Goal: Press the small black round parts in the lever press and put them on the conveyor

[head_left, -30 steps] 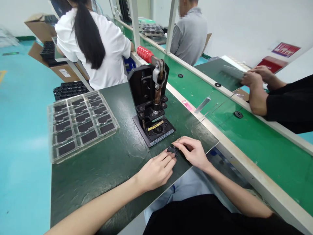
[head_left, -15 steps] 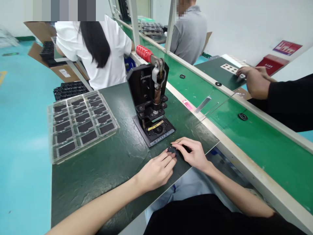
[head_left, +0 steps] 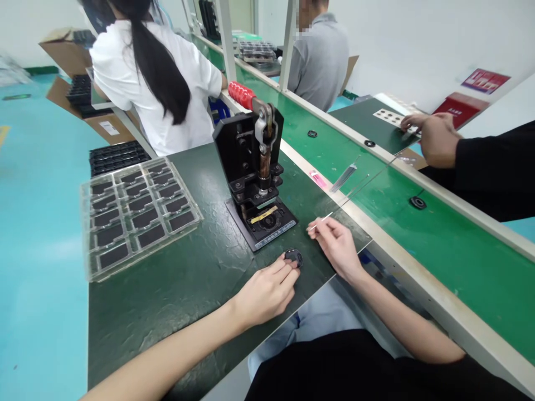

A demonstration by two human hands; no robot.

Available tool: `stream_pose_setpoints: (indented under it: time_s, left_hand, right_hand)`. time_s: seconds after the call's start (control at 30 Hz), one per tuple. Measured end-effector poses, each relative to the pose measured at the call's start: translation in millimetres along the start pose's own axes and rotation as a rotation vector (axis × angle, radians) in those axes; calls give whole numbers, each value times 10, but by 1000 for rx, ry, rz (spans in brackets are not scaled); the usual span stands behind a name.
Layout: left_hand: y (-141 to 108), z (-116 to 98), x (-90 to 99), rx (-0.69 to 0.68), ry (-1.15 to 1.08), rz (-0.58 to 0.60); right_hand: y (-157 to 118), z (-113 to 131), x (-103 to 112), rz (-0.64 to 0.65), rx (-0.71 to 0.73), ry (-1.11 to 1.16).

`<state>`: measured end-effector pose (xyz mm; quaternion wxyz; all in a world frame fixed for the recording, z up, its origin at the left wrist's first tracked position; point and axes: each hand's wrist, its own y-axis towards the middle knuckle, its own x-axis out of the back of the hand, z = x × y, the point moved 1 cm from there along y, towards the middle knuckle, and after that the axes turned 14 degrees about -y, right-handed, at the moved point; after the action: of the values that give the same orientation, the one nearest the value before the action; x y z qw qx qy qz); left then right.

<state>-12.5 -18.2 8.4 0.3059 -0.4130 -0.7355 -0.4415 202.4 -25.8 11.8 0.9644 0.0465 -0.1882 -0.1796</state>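
My left hand (head_left: 271, 287) has its fingers closed on a small round black part (head_left: 293, 257), which it keeps at the dark green tabletop (head_left: 200, 312). To the right, my right hand (head_left: 332, 239) pinches a thin pale stick (head_left: 321, 220) that points up and away; its tip by the fingers is too small to make out. Just beyond both hands stands a black toggle press (head_left: 261, 167) with a red handle (head_left: 242, 94), raised. On its base plate (head_left: 273, 225) lie a round fixture and a yellow strip (head_left: 264, 214).
A clear tray (head_left: 142, 217) of dark compartments lies on the left of the table. Along the right runs a green conveyor (head_left: 388, 195) carrying several black parts (head_left: 418, 203). Thin rods (head_left: 343, 178) and a pink slip (head_left: 318, 179) rest at its edge. Co-workers sit ahead and across.
My right hand has moved away from the round part, to the right and slightly forward, with the stick now showing. My left hand stays almost where it was, still on the part.
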Motion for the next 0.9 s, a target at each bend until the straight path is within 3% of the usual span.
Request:
stream_pose_setpoints:
  time_s: [0.1, 0.2, 0.33, 0.5, 0.63, 0.8, 0.9]
  left_hand:
    - [-5, 12, 3, -6, 0, 6]
    - [2, 15, 7, -31, 2, -3]
    - [22, 5, 17, -21, 28, -20]
    - [17, -22, 26, -95, 121, -72]
    - [-9, -62, 42, -227, 173, -147]
    - [-41, -122, 52, -423, 165, -5]
    - [-50, -134, 53, -478, 147, 6]
  right_hand:
    - [-19, 0, 102, -117, 16, -6]
    - [-154, 60, 190, -86, 213, -236]
    - [-287, 100, 242, 127, 393, -433]
    - [-175, 107, 244, 384, 528, -626]
    - [-78, 99, 244, 448, 565, -653]
    - [-28, 80, 248, 469, 521, -589]
    - [99, 133, 257, 487, 465, -509]
